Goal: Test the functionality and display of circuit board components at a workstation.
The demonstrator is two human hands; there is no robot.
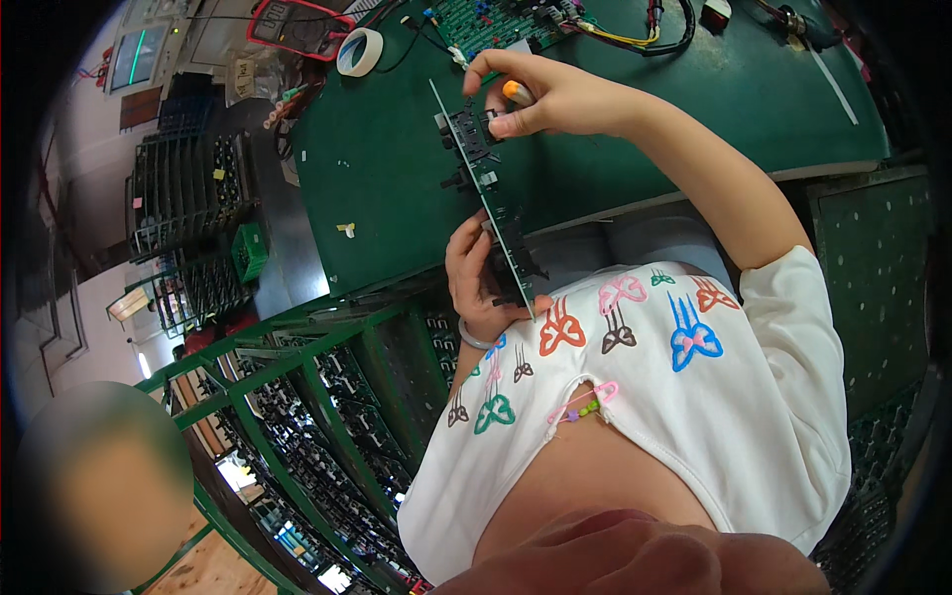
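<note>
A circuit board (pixel 488 186) with black parts on both faces is held up on edge, seen almost side-on, over the bench's near edge. My left hand (pixel 474 273) grips its lower end, fingers behind it and thumb near the bottom corner. At the upper end, my right hand (pixel 560 94) has its thumb and a curled finger beside a black component (pixel 486 124); whether they pinch it I cannot tell. A slim tool with an orange end (pixel 517 93) is tucked in that hand; its kind is hidden.
The green bench top (pixel 387 178) carries a roll of tape (pixel 359 52), a red multimeter (pixel 297 28), a green circuit board (pixel 496 25) and bundled wires (pixel 635 38). A white strip (pixel 835 87) lies at right. Green racks (pixel 327 372) with several boards stand at left, near a person.
</note>
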